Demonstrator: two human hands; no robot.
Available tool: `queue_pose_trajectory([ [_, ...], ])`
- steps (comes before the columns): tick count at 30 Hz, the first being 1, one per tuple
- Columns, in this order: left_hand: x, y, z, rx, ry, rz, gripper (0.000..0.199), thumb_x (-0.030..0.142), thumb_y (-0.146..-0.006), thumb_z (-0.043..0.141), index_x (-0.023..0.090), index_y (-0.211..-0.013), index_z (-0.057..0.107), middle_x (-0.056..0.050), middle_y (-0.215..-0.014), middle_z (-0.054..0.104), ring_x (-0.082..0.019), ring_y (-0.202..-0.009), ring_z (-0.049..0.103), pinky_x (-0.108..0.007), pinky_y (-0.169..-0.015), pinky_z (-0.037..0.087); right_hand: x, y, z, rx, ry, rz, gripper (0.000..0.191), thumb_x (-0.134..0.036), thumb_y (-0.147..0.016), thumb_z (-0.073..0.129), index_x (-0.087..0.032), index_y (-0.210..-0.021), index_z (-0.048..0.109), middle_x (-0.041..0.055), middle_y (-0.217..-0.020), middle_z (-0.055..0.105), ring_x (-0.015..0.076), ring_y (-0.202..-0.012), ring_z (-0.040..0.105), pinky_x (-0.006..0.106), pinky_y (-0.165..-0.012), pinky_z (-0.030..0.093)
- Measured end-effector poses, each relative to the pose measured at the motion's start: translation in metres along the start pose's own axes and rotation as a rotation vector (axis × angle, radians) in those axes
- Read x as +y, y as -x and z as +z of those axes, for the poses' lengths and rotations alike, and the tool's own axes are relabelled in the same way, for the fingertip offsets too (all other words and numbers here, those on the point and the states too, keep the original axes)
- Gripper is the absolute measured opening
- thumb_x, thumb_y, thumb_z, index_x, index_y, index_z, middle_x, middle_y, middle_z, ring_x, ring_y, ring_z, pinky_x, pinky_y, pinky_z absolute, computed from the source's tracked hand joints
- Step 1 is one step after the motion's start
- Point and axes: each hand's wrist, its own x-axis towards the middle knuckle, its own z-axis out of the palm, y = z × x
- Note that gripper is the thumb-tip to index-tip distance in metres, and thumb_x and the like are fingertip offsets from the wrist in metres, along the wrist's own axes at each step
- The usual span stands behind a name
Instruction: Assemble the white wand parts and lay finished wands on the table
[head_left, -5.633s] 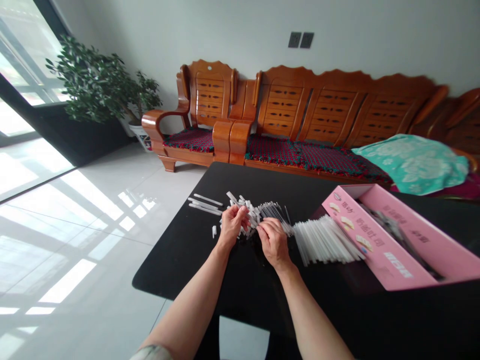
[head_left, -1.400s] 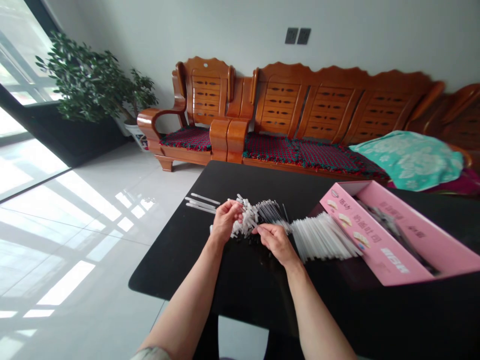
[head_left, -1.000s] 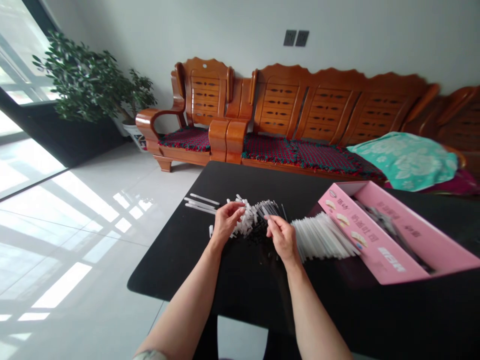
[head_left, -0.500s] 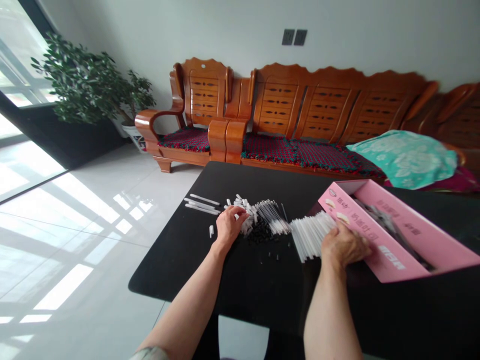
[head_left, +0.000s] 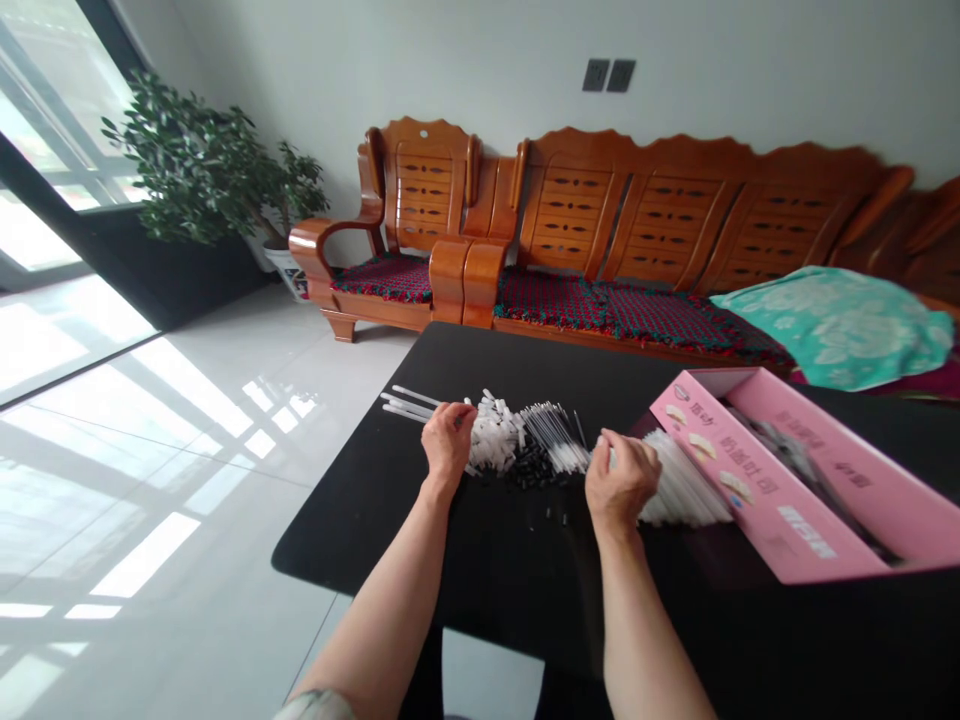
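Nearest, on the black bench (head_left: 480, 570), the left hand (head_left: 448, 445) curls its fingers together just beside a heap of white plastic pieces (head_left: 493, 435). The right hand (head_left: 619, 478), fingers together, touches white straws (head_left: 682, 490), perhaps gripping some, near the pink box (head_left: 757, 470).

Left hand (head_left: 448, 445) curled downward, right hand (head_left: 619, 480) curled, both forearms (head_left: 390, 610) bare, reaching forward

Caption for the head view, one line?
Left hand by white plastic pieces, right hand on clear plastic tubes beside a pink carton.
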Motion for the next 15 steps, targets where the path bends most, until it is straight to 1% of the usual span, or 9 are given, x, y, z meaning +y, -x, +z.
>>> queue_pose_trajectory([
  [1, -0.005, -0.004, -0.006, 0.066, -0.029, -0.041, 0.015, 0.032, -0.087, 0.063, 0.023, -0.082, 0.075, -0.003, -0.082, 0.066, -0.015, -0.062, 0.055, -0.027, -0.064, 0.037, -0.007, 0.002, 0.003, -0.023, -0.028, -0.020, 0.022, -0.023, -0.093, 0.048, -0.016, -0.091, 0.069, 0.0096, -0.082, 0.070, 0.0240, -0.086, 0.060, 0.037, -0.087, 0.041],
  [3, -0.015, -0.012, -0.017, 0.187, -0.121, -0.140, 0.016, 0.031, -0.088, 0.061, 0.023, -0.085, 0.075, -0.004, -0.088, 0.068, -0.017, -0.067, 0.058, -0.028, -0.067, 0.038, -0.012, 0.006, 0.006, -0.038, -0.054, -0.042, 0.021, -0.023, -0.094, 0.048, -0.016, -0.091, 0.068, 0.0088, -0.081, 0.070, 0.0233, -0.084, 0.060, 0.036, -0.087, 0.041],
  [4, -0.019, -0.015, -0.023, 0.227, -0.184, -0.192, 0.016, 0.030, -0.088, 0.060, 0.024, -0.088, 0.075, -0.005, -0.092, 0.068, -0.018, -0.072, 0.060, -0.028, -0.067, 0.039, -0.012, 0.007, 0.007, -0.031, -0.057, -0.049, 0.020, -0.023, -0.094, 0.049, -0.016, -0.091, 0.068, 0.0087, -0.081, 0.070, 0.0230, -0.083, 0.059, 0.036, -0.086, 0.042],
  [5, -0.023, -0.017, -0.028, 0.238, -0.240, -0.238, 0.016, 0.028, -0.088, 0.060, 0.024, -0.090, 0.075, -0.005, -0.094, 0.068, -0.019, -0.076, 0.061, -0.028, -0.068, 0.039, -0.011, 0.008, 0.007, -0.019, -0.057, -0.054, 0.019, -0.022, -0.093, 0.050, -0.016, -0.091, 0.068, 0.0086, -0.080, 0.070, 0.0227, -0.082, 0.059, 0.036, -0.085, 0.042],
  [8, -0.029, -0.019, -0.035, 0.166, -0.356, -0.314, 0.015, 0.029, -0.087, 0.060, 0.027, -0.091, 0.075, -0.004, -0.099, 0.068, -0.022, -0.083, 0.063, -0.029, -0.067, 0.040, -0.007, 0.008, 0.007, 0.006, -0.058, -0.063, 0.018, -0.021, -0.093, 0.051, -0.016, -0.091, 0.067, 0.0086, -0.078, 0.069, 0.0224, -0.080, 0.058, 0.035, -0.082, 0.042],
  [12, -0.028, -0.018, -0.034, 0.038, -0.440, -0.343, 0.017, 0.042, -0.085, 0.064, 0.027, -0.084, 0.073, -0.006, -0.107, 0.066, -0.023, -0.082, 0.063, -0.031, -0.068, 0.043, -0.007, 0.008, 0.008, -0.006, -0.073, -0.054, 0.018, -0.021, -0.093, 0.050, -0.016, -0.091, 0.067, 0.0082, -0.076, 0.068, 0.0226, -0.079, 0.058, 0.035, -0.080, 0.043],
  [15, -0.027, -0.018, -0.035, -0.019, -0.489, -0.376, 0.019, 0.045, -0.081, 0.067, 0.028, -0.081, 0.072, -0.006, -0.109, 0.064, -0.025, -0.082, 0.064, -0.034, -0.069, 0.046, -0.007, 0.010, 0.009, -0.006, -0.088, -0.051, 0.018, -0.021, -0.093, 0.051, -0.015, -0.091, 0.068, 0.0085, -0.077, 0.068, 0.0228, -0.079, 0.059, 0.035, -0.079, 0.043],
])
